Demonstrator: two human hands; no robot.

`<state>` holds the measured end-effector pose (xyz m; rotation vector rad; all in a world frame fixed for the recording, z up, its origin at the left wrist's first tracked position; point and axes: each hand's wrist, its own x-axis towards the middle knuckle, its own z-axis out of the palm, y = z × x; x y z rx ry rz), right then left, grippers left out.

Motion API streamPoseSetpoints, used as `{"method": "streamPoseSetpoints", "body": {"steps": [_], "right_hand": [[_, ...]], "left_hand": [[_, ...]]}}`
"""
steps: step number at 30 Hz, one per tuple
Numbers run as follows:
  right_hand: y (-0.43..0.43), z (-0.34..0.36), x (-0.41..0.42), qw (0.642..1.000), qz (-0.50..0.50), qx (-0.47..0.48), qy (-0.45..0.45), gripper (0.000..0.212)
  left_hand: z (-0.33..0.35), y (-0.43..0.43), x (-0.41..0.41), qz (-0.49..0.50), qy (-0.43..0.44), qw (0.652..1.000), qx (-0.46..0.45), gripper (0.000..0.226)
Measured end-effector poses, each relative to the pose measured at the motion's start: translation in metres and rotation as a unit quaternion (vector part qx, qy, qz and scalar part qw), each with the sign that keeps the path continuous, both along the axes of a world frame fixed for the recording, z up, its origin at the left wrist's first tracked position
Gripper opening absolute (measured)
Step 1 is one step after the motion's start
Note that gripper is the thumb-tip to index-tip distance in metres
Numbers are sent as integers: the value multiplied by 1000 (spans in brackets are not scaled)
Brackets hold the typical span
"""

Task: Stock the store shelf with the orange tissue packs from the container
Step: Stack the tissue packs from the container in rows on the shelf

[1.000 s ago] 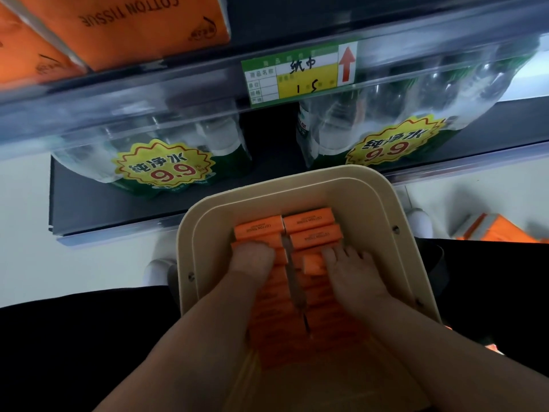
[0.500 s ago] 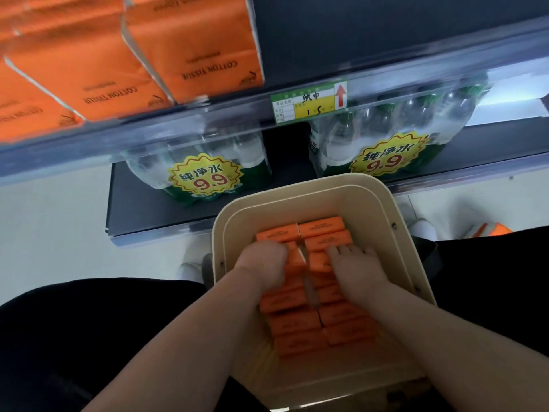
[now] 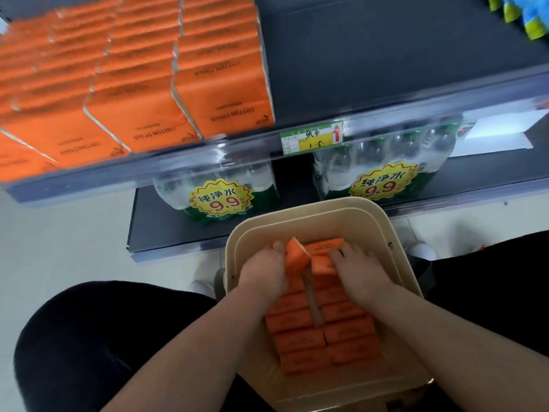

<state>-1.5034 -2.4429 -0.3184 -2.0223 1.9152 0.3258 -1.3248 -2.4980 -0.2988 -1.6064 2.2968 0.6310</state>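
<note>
The clearest change is in the left hand (image 3: 261, 275). A second ago it lay flat on the packs (image 3: 300, 340) in the container (image 3: 396, 263), and half a second ago it was curling round one. Now it grips a pack (image 3: 295, 254) that is tipped up on end, its far corner standing above the two rows and near the container's far wall. That pack is loose from the row but not yet out of the container. The right hand (image 3: 361, 272) is little changed from a second ago: its fingers are bent over the far end of the right-hand row, where the top pack looks slightly raised. Blur and the angle hide the fingertips, so I cannot tell whether it grips that pack or only steadies the row. The view has also swung upward. The shelf (image 3: 386, 84), only a sliver a second ago, now shows fully, with stacks (image 3: 142, 114) of orange tissue filling its left part and bare dark board to their right, above the price tag (image 3: 312, 138). Wrapped water bottles (image 3: 225, 197) sit on the lower shelf just beyond the container. For the task, this looks like the start of one more pick. One pack is in hand, the upward look suggests the bare stretch beside the stacks as the likely spot for it, and most of the load is yet to be moved, since both rows in the container are nearly full.
</note>
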Motion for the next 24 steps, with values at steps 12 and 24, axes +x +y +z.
{"method": "streamPoseSetpoints", "body": {"steps": [12, 24], "right_hand": [[3, 162, -36, 971, -51, -233, 1, 48], [-66, 262, -99, 916, -174, -361, 12, 52]], "left_hand": [[162, 18, -26, 6, 113, 972, -205, 37], [288, -71, -81, 58, 139, 931, -333, 40]]}}
